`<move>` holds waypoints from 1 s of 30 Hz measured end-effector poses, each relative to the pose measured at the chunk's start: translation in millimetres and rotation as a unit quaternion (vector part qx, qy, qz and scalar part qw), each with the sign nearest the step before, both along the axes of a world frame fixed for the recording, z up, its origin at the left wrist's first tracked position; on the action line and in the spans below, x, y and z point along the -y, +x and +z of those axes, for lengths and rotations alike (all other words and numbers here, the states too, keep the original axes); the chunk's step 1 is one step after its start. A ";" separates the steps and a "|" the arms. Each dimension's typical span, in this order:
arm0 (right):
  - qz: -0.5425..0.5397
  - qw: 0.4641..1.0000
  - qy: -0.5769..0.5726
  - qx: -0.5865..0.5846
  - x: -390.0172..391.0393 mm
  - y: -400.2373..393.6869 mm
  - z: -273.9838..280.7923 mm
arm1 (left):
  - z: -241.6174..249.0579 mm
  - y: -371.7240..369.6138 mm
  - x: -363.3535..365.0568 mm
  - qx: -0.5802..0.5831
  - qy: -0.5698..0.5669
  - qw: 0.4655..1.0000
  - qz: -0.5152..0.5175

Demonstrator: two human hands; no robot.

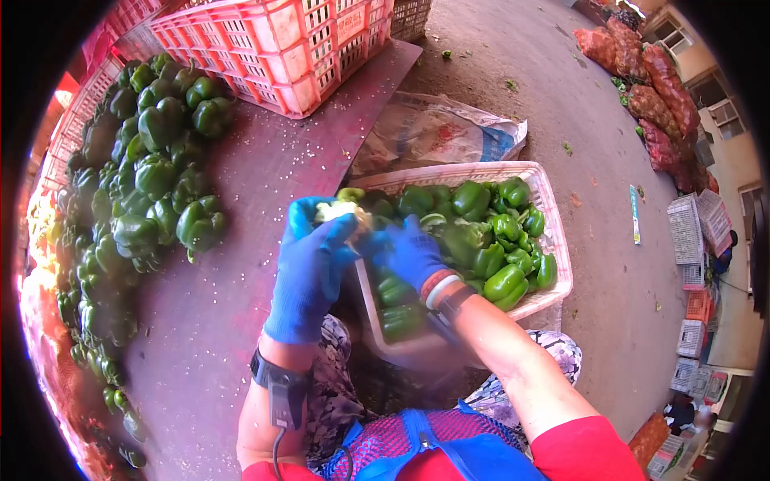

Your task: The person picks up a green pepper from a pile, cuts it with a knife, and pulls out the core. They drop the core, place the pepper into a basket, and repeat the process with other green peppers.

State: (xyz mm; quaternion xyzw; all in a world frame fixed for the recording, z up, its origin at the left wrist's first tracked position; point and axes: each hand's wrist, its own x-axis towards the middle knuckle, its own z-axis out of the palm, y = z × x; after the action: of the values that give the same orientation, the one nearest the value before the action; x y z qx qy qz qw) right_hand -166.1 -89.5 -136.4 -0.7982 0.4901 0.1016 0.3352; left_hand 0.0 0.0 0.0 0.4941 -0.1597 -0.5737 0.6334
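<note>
My left hand (309,268), in a blue knit glove, grips a pale, seedy pepper core (343,211) with a bit of green at its top. Close beside it, my right hand (411,255), also gloved in blue, is over the near left part of a pink plastic crate (553,264). Motion blurs the right fingertips, and whatever they may hold is hidden. Green bell peppers (507,284), some cut open, fill much of the crate.
A purplish table (208,321), scattered with seeds, bears a large heap of green peppers (160,172). At its far end stands a tall pink crate (281,48). A crumpled sack (433,132) lies behind the low crate. Full mesh sacks (613,52) and stacked crates (686,228) line the right.
</note>
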 end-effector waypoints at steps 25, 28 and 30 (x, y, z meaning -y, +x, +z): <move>-0.305 0.729 0.267 0.552 -27.2 -63.3 94.9 | -12.5 -56.0 3.4 0.357 -0.080 0.899 -0.238; -0.276 0.799 0.256 0.469 -28.2 -65.4 99.2 | -11.6 -53.2 1.0 0.419 -0.059 0.860 -0.286; -0.267 0.807 0.262 0.456 -28.7 -66.1 96.8 | -29.5 -52.7 -0.6 0.579 -0.203 0.753 -0.238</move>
State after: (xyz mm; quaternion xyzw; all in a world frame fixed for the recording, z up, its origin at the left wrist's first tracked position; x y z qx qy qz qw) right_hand -232.2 -60.8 -39.6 -0.4721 0.4296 -0.2435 0.7302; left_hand -52.7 0.6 -29.5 0.5377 -0.7208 -0.2645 0.3484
